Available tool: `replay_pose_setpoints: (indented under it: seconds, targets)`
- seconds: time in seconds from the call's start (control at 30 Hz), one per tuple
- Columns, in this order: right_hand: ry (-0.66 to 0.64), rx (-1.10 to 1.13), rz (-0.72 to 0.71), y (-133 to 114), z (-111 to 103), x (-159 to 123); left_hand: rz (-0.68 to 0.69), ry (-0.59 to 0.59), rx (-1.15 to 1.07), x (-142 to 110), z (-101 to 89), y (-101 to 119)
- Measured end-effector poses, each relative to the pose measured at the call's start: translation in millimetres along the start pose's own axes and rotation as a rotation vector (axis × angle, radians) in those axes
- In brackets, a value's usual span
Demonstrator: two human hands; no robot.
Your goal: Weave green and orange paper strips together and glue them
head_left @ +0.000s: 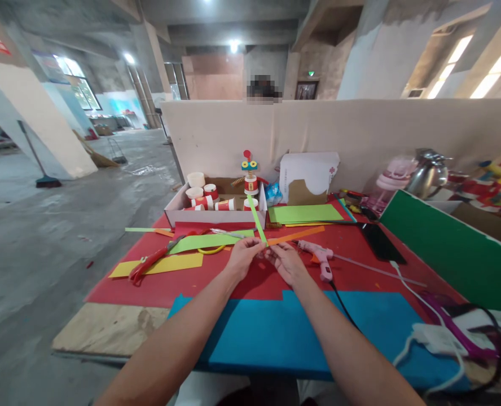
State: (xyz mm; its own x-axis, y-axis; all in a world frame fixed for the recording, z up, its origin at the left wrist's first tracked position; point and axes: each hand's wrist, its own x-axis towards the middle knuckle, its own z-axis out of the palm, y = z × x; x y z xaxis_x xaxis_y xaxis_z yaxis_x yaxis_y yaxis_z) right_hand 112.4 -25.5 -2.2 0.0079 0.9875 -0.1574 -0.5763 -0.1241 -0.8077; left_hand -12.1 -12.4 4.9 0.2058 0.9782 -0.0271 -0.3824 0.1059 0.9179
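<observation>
My left hand [245, 255] and my right hand [286, 261] meet above the red sheet, fingers pinched close together. Between them is the joint of a narrow green paper strip [256, 219] and an orange paper strip [299, 235], whose ends overlap at my fingertips. The green strip points up and away; the orange one slants off to the right. My left fingers are at the green end, my right ones at the orange end. A pink glue gun [320, 257] lies just right of my right hand. Red-handled scissors [152, 261] rest to the left on cut paper.
Behind my hands stands an open box [210, 219] of paper cups, with a cup figure [250, 185] in it. Green paper sheets [305, 213], a phone [381, 243] and a green panel [445, 254] lie right. Blue sheet [254, 332] covers the front. A partition [339, 127] rises behind.
</observation>
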Motion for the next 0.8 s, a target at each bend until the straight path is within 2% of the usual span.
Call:
replay_pose_setpoints:
  seconds: [0.23,0.4,0.53,0.8]
  targets:
    - [-0.046,-0.048,0.007,-2.5,4.6,-5.0,0.016,0.027,0.058,0.5,-1.9,-1.0]
    - [-0.020,-0.041,-0.021,-1.8,6.8,-5.6,0.006,0.029,0.077,-0.1,-1.6,-1.2]
    - [-0.001,-0.076,-0.029,-0.4,8.2,-5.5,-0.044,0.076,0.060,0.4,-1.4,-2.6]
    - [0.032,-0.134,-0.100,0.0,8.1,-5.7,-0.038,0.041,-0.019,4.6,-3.8,-10.2]
